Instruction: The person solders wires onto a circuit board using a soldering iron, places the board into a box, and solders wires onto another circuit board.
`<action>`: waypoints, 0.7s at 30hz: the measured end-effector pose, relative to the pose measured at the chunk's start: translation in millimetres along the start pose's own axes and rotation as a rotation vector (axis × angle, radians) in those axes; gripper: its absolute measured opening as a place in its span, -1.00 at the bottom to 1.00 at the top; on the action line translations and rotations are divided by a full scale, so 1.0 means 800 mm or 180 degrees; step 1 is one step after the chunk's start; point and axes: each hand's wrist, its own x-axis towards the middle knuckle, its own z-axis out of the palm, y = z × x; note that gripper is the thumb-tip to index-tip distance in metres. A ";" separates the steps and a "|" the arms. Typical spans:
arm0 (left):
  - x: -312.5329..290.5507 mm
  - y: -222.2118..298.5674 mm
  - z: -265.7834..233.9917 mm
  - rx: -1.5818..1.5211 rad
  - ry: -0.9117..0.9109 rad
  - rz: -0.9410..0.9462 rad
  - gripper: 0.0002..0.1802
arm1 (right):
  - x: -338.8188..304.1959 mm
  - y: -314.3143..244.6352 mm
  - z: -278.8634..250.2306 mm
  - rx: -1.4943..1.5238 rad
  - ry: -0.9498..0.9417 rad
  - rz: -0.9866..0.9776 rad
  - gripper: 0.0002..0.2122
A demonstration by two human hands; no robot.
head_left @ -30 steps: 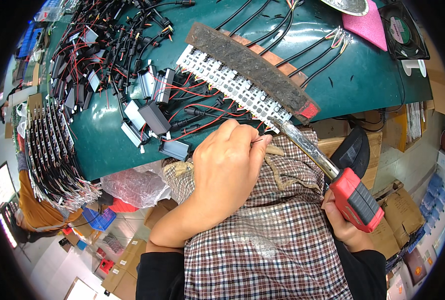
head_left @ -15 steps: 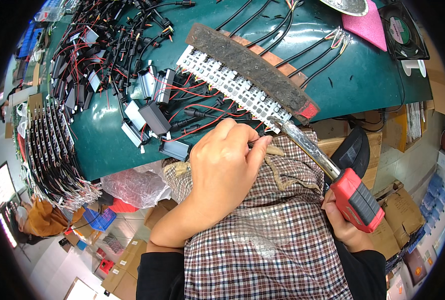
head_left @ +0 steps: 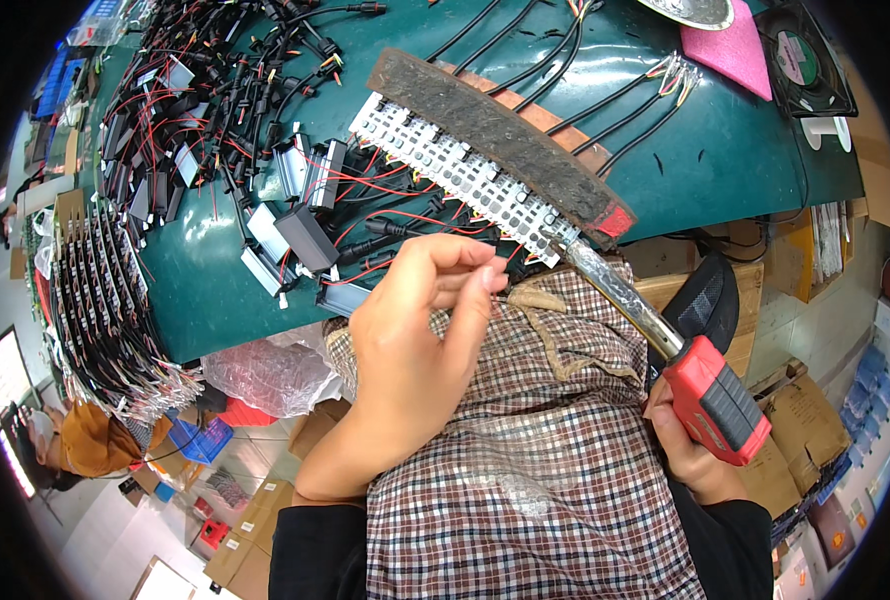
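My left hand [head_left: 415, 335] is half curled, the thumb and fingers loosely apart with nothing clearly held between them. Its fingertips are beside thin red wires at the near edge of a white strip of circuit boards [head_left: 455, 175]. A soldering iron [head_left: 720, 400] with a red and black handle is in my right hand [head_left: 700, 465], whose fingers are partly hidden behind the handle. The iron's metal barrel slants up left, its tip at the strip's near right end. A dark, worn bar [head_left: 495, 140] with a red end lies along the strip's far side.
Black cables [head_left: 630, 135] with bared wire ends extend beyond the bar on the green table [head_left: 705, 185]. Black and silver modules [head_left: 305, 235] and tangled connectors [head_left: 255, 80] crowd the left. A pink sponge [head_left: 730, 50], metal bowl [head_left: 700, 10] and fan [head_left: 800, 60] occupy the far right.
My left hand has drawn back left from the strip, its pinch loosened. The strip and bar have shifted slightly. The soldering iron has hardly moved.
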 end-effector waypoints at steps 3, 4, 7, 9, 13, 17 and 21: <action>0.000 -0.001 0.002 -0.0514 0.0312 -0.0165 -0.85 | 0.000 -0.004 0.001 0.0010 0.0038 0.0000 -0.79; 0.001 0.001 0.002 -0.0513 0.0311 -0.0164 -0.85 | 0.000 -0.003 0.001 0.0011 0.0039 -0.0001 -0.79; 0.006 0.006 0.002 0.0042 0.0110 -0.0126 -0.92 | -0.001 0.001 -0.002 -0.0091 -0.0020 -0.0112 -0.79; 0.008 0.000 0.006 0.0584 0.0109 0.0282 -0.88 | -0.004 0.005 -0.002 -0.0096 0.0021 -0.0161 -0.78; 0.012 -0.009 0.013 0.0969 0.0210 0.0626 -0.84 | -0.004 0.001 -0.003 -0.0077 0.0004 -0.0152 -0.77; 0.014 -0.010 0.017 0.1056 0.0232 0.0769 -0.88 | -0.003 -0.003 -0.001 -0.0234 0.0056 -0.0152 -0.74; 0.012 -0.011 0.020 0.1105 0.0331 0.0716 -0.81 | 0.002 -0.006 -0.004 -0.0232 -0.0067 -0.0157 -0.72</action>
